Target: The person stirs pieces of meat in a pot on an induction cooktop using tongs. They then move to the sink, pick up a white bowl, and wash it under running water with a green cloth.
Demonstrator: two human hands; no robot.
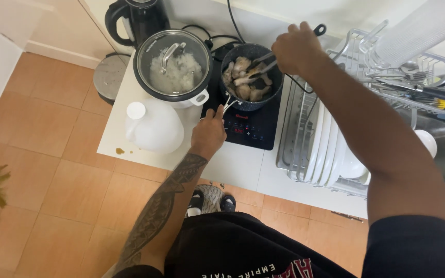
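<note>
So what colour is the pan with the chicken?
Dark speckled blue-black pan, clearest in the head view.

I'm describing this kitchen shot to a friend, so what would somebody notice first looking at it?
Probably the dark pan of meat pieces on the black induction cooktop at top centre: the right hand works metal tongs in it while the left hand steadies its handle. Just left stands a rice cooker with a glass lid, with a white jug in front of it.

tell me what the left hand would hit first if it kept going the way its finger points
The left hand points up-image along the pan's handle, so it would likely meet the dark pan of meat pieces on the black induction cooktop first; depth is hard to judge.
</note>
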